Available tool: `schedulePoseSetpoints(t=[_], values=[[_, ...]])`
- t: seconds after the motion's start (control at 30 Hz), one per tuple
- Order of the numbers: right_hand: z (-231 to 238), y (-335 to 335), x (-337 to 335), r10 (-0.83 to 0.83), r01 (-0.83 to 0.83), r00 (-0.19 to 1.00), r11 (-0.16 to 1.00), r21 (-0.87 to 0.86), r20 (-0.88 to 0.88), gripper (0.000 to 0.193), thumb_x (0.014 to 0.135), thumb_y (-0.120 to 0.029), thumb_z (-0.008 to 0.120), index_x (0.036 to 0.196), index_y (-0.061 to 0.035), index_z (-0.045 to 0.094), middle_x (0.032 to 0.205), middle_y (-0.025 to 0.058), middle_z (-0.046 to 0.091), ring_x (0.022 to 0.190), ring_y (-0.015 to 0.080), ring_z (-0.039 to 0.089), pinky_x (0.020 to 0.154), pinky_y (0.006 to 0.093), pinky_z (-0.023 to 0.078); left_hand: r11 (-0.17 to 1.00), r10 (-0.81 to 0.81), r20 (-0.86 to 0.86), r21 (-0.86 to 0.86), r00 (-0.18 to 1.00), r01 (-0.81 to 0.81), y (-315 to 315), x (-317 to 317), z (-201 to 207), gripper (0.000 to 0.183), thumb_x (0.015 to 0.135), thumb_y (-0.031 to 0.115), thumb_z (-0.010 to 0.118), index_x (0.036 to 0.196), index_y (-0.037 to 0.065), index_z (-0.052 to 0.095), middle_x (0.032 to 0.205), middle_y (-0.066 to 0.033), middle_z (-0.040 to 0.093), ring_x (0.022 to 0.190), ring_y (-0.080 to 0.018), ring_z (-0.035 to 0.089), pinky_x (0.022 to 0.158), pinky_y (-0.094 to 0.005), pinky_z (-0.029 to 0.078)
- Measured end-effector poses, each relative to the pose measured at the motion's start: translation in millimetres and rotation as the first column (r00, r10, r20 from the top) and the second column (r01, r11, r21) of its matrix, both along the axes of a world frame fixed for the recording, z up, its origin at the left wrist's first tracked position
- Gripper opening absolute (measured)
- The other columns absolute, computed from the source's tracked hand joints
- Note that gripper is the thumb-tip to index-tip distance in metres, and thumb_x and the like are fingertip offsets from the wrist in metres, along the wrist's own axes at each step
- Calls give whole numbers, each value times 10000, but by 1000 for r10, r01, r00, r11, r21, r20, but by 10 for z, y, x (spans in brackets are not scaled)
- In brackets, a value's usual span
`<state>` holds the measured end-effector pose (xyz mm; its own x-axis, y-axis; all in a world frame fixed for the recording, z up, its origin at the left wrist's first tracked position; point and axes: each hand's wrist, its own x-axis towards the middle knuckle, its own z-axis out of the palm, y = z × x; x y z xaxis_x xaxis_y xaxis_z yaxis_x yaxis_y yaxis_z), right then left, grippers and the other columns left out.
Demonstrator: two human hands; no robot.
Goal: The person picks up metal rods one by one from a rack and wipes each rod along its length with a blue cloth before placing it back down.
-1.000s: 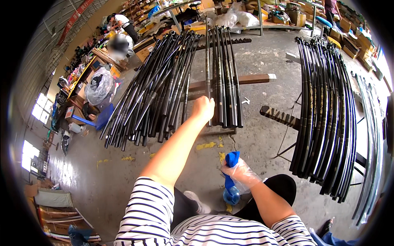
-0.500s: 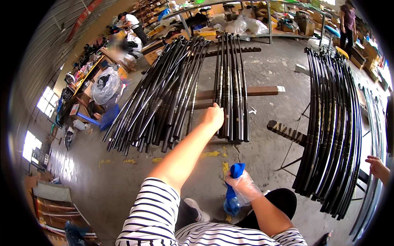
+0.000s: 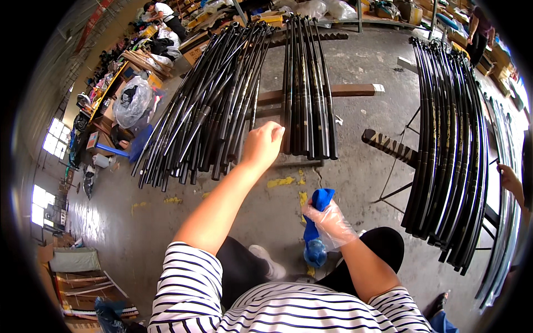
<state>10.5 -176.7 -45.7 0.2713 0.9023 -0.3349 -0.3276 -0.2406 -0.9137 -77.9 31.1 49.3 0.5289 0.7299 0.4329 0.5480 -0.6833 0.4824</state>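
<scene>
My left hand (image 3: 264,145) is bare and closed in a pinch beside the leftmost rod of the middle group of black rods (image 3: 304,105). Whatever its fingers hold, if anything, is hidden. A thin clear plastic glove covers my right hand (image 3: 331,222), which is closed around a bunched blue cloth (image 3: 322,198). Part of that cloth hangs below the fist, and a translucent blue rounded thing (image 3: 315,253) shows beneath it. To the left, a larger pile of black rods (image 3: 205,111) fans out, some crossing over others.
A wooden beam (image 3: 352,90) lies under the middle rods. On the right, more black rods (image 3: 447,155) rest across a wrapped support bar (image 3: 388,146). Another person's hand (image 3: 509,180) is by pale rods (image 3: 502,144). Cluttered shelves (image 3: 100,111) stand far left.
My left hand has moved leftward from the leftmost middle rod to just beside it. The right hand keeps its grip on the blue cloth. The view has tilted down slightly.
</scene>
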Motion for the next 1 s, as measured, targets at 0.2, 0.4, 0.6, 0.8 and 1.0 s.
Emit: schedulePoseSetpoints(t=[0.2, 0.4, 0.6, 0.8, 1.0], values=[[79, 14, -23, 31, -30, 999, 999, -15, 11, 348, 763, -321, 698, 949, -59, 565, 804, 4, 548, 728, 96, 495, 639, 270, 423, 999, -38, -28, -21, 999, 38, -491, 25, -149, 407, 766, 418, 655, 594, 72, 526, 548, -88, 573, 488, -254, 574, 450, -347, 435], [64, 64, -79, 21, -23, 999, 999, 46, 36, 336, 755, -294, 716, 939, -68, 549, 810, -3, 557, 747, 94, 503, 672, 269, 424, 999, -33, 43, 11, 999, 32, -422, 167, -447, 323, 803, 296, 635, 655, 17, 567, 579, -157, 560, 524, -330, 554, 477, -361, 425], [89, 77, -29, 47, -48, 999, 999, 20, 24, 348, 764, -341, 696, 930, -67, 559, 794, -2, 545, 723, 96, 496, 640, 264, 420, 998, 0, -89, -61, 996, -5, -501, -146, -569, 244, 817, 221, 610, 694, 14, 567, 645, -168, 580, 602, -334, 575, 531, -383, 442], [175, 86, -71, 61, -62, 998, 997, -50, -17, 353, 800, -429, 633, 830, -95, 522, 728, -31, 477, 665, 75, 425, 589, 252, 373, 1000, -5, 134, 11, 991, 4, -359, 123, -199, 263, 839, 275, 605, 758, 29, 558, 675, -96, 600, 585, -217, 581, 542, -323, 451], [217, 122, -69, 72, -75, 997, 995, -71, -38, 347, 818, -429, 619, 876, -103, 517, 763, -29, 505, 683, 66, 451, 603, 242, 393, 981, 123, -358, -95, 925, -167, -100, 658, 98, 408, 716, 373, 668, 813, -20, 617, 773, -180, 630, 746, -284, 632, 670, -381, 497]])
